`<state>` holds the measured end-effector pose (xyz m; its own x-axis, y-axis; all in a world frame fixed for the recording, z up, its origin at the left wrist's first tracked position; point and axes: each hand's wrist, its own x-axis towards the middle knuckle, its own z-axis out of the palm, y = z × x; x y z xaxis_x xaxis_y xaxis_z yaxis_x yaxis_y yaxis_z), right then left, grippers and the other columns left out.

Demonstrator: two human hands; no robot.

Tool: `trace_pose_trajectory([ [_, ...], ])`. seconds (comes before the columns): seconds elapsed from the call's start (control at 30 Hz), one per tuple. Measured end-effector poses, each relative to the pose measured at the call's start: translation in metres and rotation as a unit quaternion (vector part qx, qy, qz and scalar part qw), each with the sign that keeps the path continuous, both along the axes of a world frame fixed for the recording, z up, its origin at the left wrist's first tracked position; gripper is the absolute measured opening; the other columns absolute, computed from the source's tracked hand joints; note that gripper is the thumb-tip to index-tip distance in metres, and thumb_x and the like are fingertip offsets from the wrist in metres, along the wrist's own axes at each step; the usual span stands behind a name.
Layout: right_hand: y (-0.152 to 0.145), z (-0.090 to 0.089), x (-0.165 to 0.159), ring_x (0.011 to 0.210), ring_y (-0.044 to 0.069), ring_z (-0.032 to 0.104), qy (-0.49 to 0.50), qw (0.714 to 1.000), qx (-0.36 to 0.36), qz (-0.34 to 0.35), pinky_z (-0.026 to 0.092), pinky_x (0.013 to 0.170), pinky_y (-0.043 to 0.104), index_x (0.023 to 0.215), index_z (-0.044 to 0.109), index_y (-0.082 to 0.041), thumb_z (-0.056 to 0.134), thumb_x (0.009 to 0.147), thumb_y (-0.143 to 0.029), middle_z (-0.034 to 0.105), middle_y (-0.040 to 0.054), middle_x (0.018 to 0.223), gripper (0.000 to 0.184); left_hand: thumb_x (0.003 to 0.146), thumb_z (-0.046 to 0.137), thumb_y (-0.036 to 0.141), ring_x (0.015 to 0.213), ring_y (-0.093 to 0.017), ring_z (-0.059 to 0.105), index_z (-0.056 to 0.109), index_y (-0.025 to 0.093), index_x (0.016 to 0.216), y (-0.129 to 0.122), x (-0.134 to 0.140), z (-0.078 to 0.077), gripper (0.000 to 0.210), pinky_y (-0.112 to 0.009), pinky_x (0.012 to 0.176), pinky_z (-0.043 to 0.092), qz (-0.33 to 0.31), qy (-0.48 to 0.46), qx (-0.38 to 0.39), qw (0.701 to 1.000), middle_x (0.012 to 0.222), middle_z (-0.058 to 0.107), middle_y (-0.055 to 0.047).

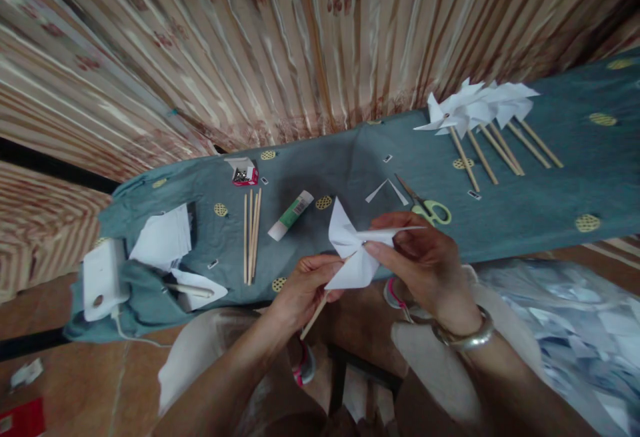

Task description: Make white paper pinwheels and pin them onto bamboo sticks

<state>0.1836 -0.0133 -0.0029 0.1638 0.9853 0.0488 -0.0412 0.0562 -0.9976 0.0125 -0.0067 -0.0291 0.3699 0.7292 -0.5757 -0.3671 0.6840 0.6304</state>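
Observation:
A white paper pinwheel [356,267] is held between my two hands just over the table's near edge. My left hand [305,290] is closed round its wooden stick [314,317], close under the paper blades. With the thumb at the pinwheel's centre, my right hand [425,264] pinches the paper, the other fingers behind a blade. A small dark pin head shows near that thumb. Beyond my hands lie a glue stick [291,216], scissors with pale green handles [434,212] and two thin paper offcuts [387,187].
Several loose sticks [249,237] lie near a small open box of pins [245,174]. At left are stacked paper sheets [163,237] and a white device with a cable [103,280]. Several pinwheels [480,110] rest at the back right. A plastic bag [575,330] stands at lower right.

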Motion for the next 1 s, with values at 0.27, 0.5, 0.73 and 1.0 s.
trace_pose_trajectory([
  [0.27,0.017,-0.019,0.001,0.066,0.015,0.067,0.124,0.985,-0.114,0.038,0.053,0.059,0.025,0.085,0.070,-0.020,0.084,0.062,-0.034,0.075,-0.0004,0.077,0.030,0.049,0.089,0.025,0.046,-0.005,0.046,0.076,0.009,0.067,-0.001,0.003,0.002,0.027,-0.019,0.045,0.032,0.008,-0.005,0.032,0.999,0.054,0.061,-0.002],
  [0.5,0.028,-0.028,-0.009,0.074,0.018,0.070,0.187,0.969,-0.144,0.071,0.054,0.073,0.028,0.075,0.073,-0.020,0.088,0.054,-0.034,0.076,0.0011,0.074,0.030,0.052,0.089,0.031,0.047,-0.006,0.049,0.075,0.009,0.064,-0.003,0.001,-0.004,0.029,-0.019,0.048,0.037,0.023,0.030,0.048,0.998,0.052,0.060,-0.001],
  [0.73,0.033,-0.038,-0.016,0.074,0.021,0.071,0.172,0.961,-0.188,0.105,0.055,0.076,0.032,0.077,0.073,-0.016,0.090,0.048,-0.039,0.077,0.0043,0.075,0.040,0.049,0.090,0.028,0.050,-0.005,0.052,0.073,0.008,0.065,-0.020,0.002,-0.011,0.031,-0.017,0.049,0.040,0.098,0.023,0.023,0.995,0.058,0.064,-0.002],
  [1.0,0.021,-0.049,-0.026,0.071,0.018,0.070,0.125,0.955,-0.211,0.165,0.054,0.071,0.029,0.082,0.073,-0.015,0.089,0.049,-0.033,0.078,0.0048,0.077,0.041,0.054,0.087,0.020,0.048,-0.004,0.052,0.072,0.007,0.066,-0.057,0.003,-0.026,0.023,-0.015,0.049,0.040,0.190,0.006,-0.023,0.982,0.058,0.064,-0.001],
])
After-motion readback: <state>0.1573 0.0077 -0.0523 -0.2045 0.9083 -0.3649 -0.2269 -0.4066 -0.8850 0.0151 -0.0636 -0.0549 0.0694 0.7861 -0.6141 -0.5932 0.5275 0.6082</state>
